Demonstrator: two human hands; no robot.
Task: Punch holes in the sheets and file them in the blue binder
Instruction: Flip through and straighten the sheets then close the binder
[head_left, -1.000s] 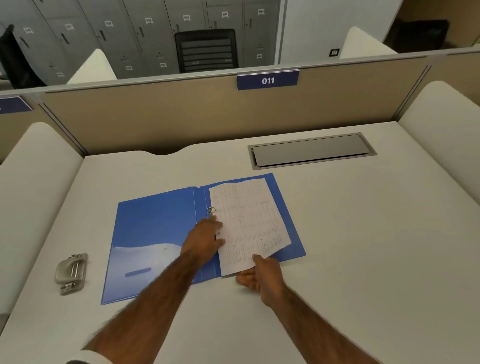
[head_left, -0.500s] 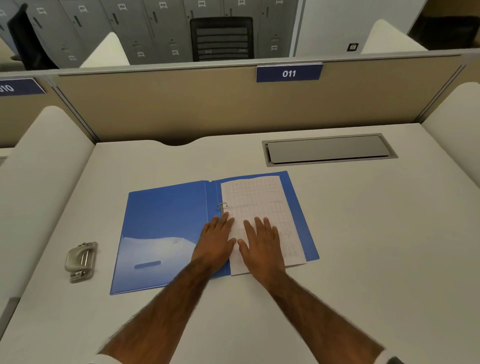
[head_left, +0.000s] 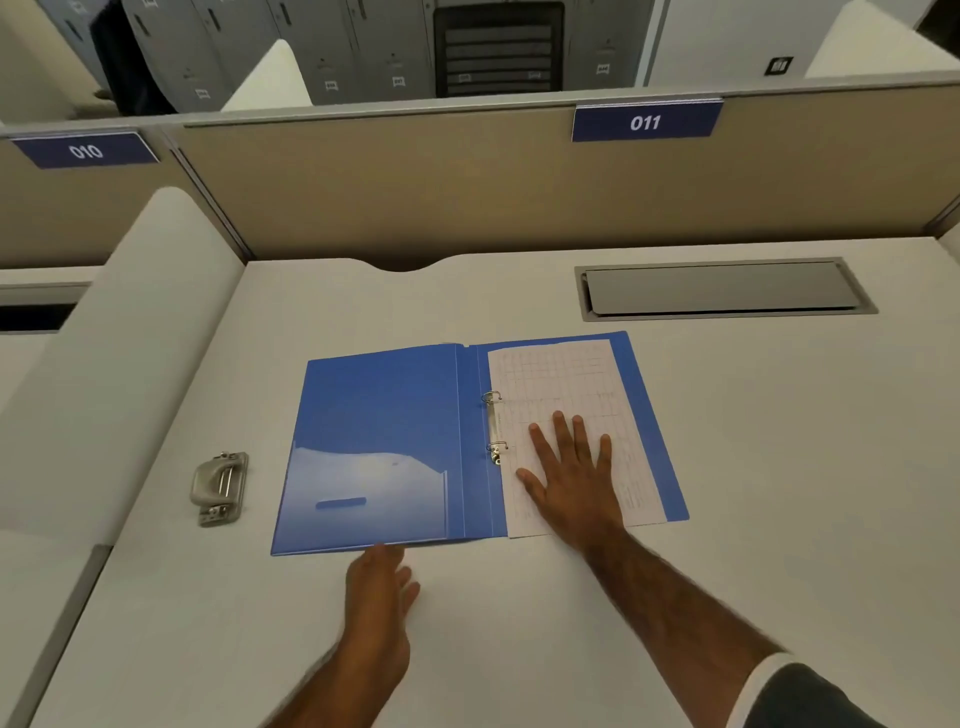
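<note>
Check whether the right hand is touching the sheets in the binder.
Touching. The head view shows the right hand lying flat, palm down and fingers spread, on the sheets in the open binder, with no gap visible.

The binder (head_left: 384, 441) lies open on the worktop (head_left: 779, 467), with the sheets (head_left: 571, 395) on its right half, threaded on the rings (head_left: 493, 426) beside the spine. The right hand (head_left: 571, 478) rests flat on the sheets, and the left hand (head_left: 382, 587) sits at the binder's near edge. The hole punch (head_left: 219, 488) lies left of the binder, apart from it, and a cable hatch (head_left: 722, 288) sits behind the binder to the right, before the partition (head_left: 415, 192).
</note>
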